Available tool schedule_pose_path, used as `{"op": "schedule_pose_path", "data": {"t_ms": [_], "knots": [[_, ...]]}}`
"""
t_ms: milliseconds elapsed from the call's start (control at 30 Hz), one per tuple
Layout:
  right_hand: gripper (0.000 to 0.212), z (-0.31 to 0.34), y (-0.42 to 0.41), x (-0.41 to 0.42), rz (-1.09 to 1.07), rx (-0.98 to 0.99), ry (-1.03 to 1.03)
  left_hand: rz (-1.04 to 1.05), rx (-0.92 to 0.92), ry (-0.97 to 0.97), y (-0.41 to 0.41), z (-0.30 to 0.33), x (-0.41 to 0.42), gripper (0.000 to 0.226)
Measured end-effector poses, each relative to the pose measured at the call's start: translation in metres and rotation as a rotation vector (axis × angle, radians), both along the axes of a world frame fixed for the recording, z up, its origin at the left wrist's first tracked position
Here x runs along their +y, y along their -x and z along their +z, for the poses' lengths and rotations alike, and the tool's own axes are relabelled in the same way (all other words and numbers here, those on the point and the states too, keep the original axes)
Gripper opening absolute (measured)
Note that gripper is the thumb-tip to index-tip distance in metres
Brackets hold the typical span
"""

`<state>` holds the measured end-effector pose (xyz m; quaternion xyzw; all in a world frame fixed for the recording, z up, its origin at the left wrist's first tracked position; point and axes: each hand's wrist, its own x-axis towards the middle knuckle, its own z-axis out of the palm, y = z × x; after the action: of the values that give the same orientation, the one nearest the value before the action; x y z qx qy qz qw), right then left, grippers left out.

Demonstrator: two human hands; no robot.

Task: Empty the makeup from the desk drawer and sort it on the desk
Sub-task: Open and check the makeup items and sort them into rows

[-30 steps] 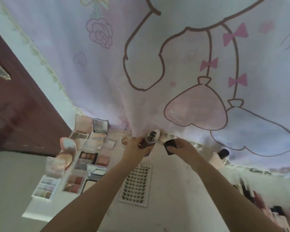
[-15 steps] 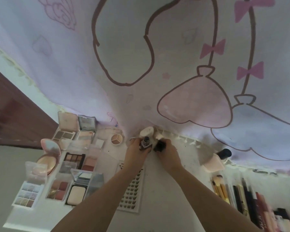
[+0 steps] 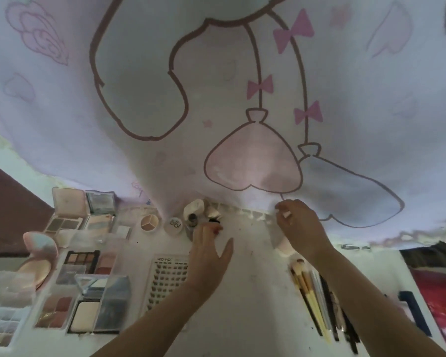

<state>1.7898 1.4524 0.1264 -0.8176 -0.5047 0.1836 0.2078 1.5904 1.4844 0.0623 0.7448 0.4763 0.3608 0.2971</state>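
Observation:
My left hand (image 3: 209,249) lies flat and open over the white desk (image 3: 255,300), its fingertips at a small dark bottle (image 3: 193,219) and a black cap beside it. Behind these stand pale tubes (image 3: 196,208) and a white jar (image 3: 175,224). My right hand (image 3: 298,224) hovers further right at the curtain's lace hem with fingers curled; whether it pinches anything is unclear. A pink bottle (image 3: 283,247) lies partly hidden under it. Several open palettes (image 3: 84,282) fill the desk's left side. No drawer is in view.
A printed curtain (image 3: 242,99) hangs along the desk's back edge. A lash tray (image 3: 166,284) lies at centre, with brushes and pencils (image 3: 317,297) in a row at right. A round three-part pot (image 3: 148,222) sits near the jar. Red fabric (image 3: 443,300) lies beyond the right edge.
Both hands let go of the small bottle and cap at the back of the desk. My left hand opened flat and my right hand moved right toward the pink bottle.

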Motion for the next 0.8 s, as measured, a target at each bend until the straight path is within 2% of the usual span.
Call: {"op": "schedule_pose_path", "data": {"t_ms": [33,100,133,200,300,367,400,500,567,633,700,767,800], "knots": [[0.026,0.003,-0.008,-0.007,0.006,-0.064,0.044,-0.095,0.022,0.001,-0.017,-0.003,-0.004,0.026],[0.029,-0.002,-0.017,-0.017,0.053,-0.158,0.149,-0.213,0.048,0.188,-0.053,-0.007,-0.010,0.014],[0.028,-0.009,-0.017,-0.020,0.079,-0.186,0.199,-0.240,0.068,0.346,-0.068,-0.010,-0.011,0.010],[0.021,-0.025,-0.016,-0.023,0.123,-0.242,0.250,-0.260,0.051,0.764,-0.091,-0.016,-0.015,0.030],[0.023,-0.033,-0.012,-0.020,0.157,-0.302,0.231,-0.163,-0.297,1.430,-0.105,-0.021,-0.019,0.051],[0.024,-0.032,-0.005,-0.020,0.205,-0.286,0.207,-0.081,-0.578,1.685,-0.104,-0.021,-0.020,0.053],[0.021,-0.030,0.002,-0.022,0.244,-0.289,0.211,-0.067,-0.693,1.745,-0.101,-0.021,-0.017,0.050],[0.020,-0.027,0.026,-0.034,0.387,-0.326,0.193,-0.147,-0.921,1.780,-0.085,-0.015,-0.005,0.035],[0.028,-0.022,0.037,-0.044,0.416,-0.272,0.157,-0.128,-0.889,1.757,-0.068,-0.006,0.001,0.028],[0.034,-0.011,0.039,-0.043,0.318,-0.115,0.103,-0.080,-0.715,1.597,-0.050,-0.003,0.007,0.022],[0.035,0.001,0.035,-0.029,0.078,0.198,0.052,-0.144,-0.485,1.341,-0.031,0.005,0.009,0.023],[0.040,0.010,0.036,-0.010,-0.091,0.460,0.143,-0.293,-0.138,0.987,-0.015,0.016,0.007,0.022],[0.045,0.012,0.040,-0.001,-0.090,0.491,0.219,-0.357,0.054,0.767,-0.008,0.019,0.005,0.021]]}}
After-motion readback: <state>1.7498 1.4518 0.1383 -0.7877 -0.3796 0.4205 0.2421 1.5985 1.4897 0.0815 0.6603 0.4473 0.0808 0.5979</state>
